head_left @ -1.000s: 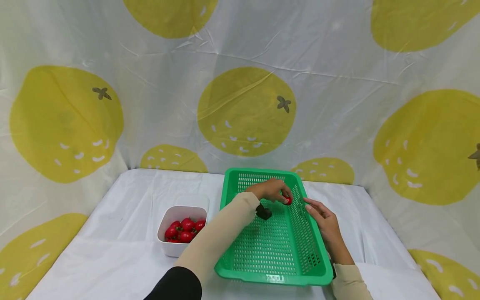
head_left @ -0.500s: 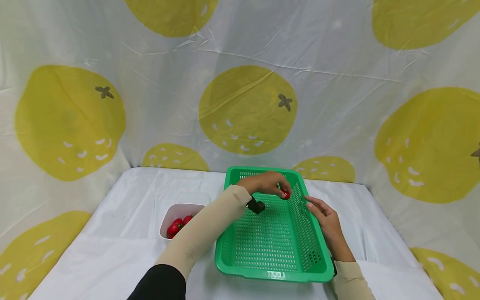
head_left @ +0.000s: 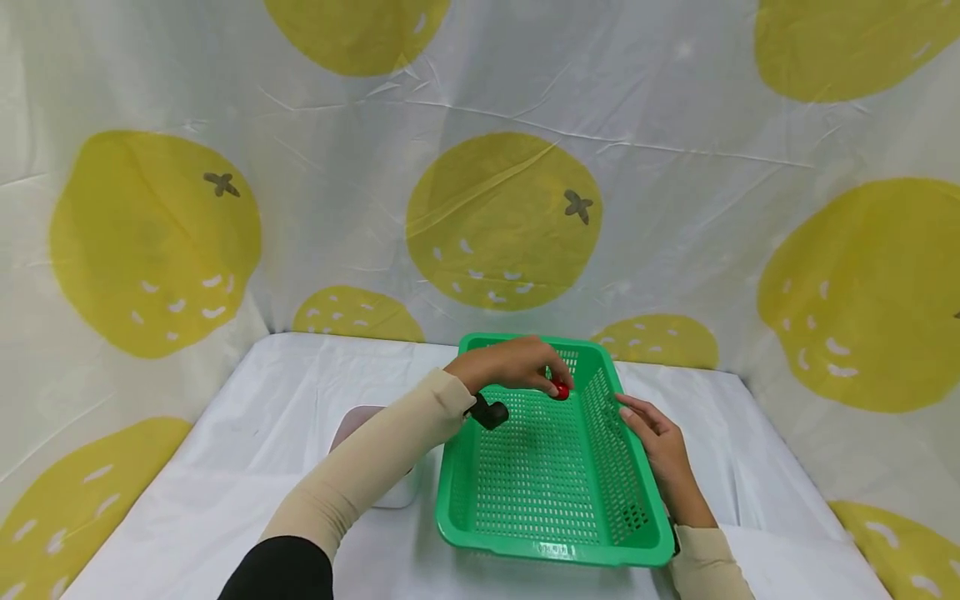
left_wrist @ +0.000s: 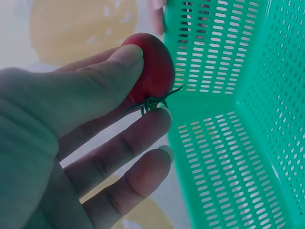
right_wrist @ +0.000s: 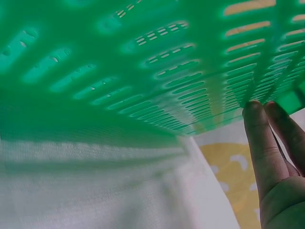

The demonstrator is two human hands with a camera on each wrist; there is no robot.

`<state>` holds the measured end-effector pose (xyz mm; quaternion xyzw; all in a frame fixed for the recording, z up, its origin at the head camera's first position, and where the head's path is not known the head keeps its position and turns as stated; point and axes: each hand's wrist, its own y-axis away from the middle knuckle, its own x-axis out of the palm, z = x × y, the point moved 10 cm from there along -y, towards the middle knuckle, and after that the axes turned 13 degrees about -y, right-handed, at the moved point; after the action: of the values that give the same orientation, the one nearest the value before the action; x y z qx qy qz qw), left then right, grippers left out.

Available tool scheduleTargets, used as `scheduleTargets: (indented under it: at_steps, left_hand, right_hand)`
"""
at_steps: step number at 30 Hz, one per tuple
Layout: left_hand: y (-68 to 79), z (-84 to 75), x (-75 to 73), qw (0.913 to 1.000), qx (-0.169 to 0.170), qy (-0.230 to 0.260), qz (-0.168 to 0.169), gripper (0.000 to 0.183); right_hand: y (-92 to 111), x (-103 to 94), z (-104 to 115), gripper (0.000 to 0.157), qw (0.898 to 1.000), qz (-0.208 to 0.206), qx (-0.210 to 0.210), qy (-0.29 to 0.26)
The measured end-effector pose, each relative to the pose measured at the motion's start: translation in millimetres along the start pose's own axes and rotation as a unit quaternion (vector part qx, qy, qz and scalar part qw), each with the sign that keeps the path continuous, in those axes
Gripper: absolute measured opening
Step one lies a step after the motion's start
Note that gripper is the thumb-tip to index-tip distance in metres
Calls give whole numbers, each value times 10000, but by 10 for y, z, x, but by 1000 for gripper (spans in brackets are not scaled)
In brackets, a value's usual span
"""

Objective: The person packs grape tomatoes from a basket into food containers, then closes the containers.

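Observation:
Above the far part of a green perforated plastic basket, my left hand pinches a small red tomato between thumb and fingers. In the left wrist view the tomato shows a green calyx at its lower end, and the other fingers are spread beneath it. My right hand touches the basket's right side. The right wrist view shows its fingertips straight against the basket's outer wall. A white tub stands left of the basket, largely hidden by my left forearm.
A white cloth covers the table. Behind it hangs a pale curtain printed with large yellow fruit. A black wrist camera on my left wrist hangs over the basket.
My left hand has moved left and slightly up with the tomato. Its forearm now hides the tomatoes seen earlier in the white tub. The right hand stays at the basket's side.

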<state>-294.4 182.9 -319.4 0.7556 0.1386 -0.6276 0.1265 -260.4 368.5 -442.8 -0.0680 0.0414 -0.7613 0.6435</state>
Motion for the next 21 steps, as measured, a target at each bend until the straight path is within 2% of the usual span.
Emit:
scheduleTargets:
  at_steps: [6, 11, 16, 21]
  left_hand:
    - [216, -61, -122, 9998, 116, 63, -162, 27]
    - [460, -105, -303, 9984, 225, -75, -510, 26]
    - [751, -81, -456, 9955, 227, -302, -867, 25]
    - [1038, 26, -500, 9944, 22, -298, -1015, 25]
  right_hand:
    - [-2, -2, -17, 42, 9998, -70, 19, -177]
    - [-9, 17, -3, 43, 10000, -37, -23, -68]
    - [-5, 10, 16, 43, 9999, -94, -57, 76]
    - [11, -6, 5, 43, 9999, -94, 24, -46]
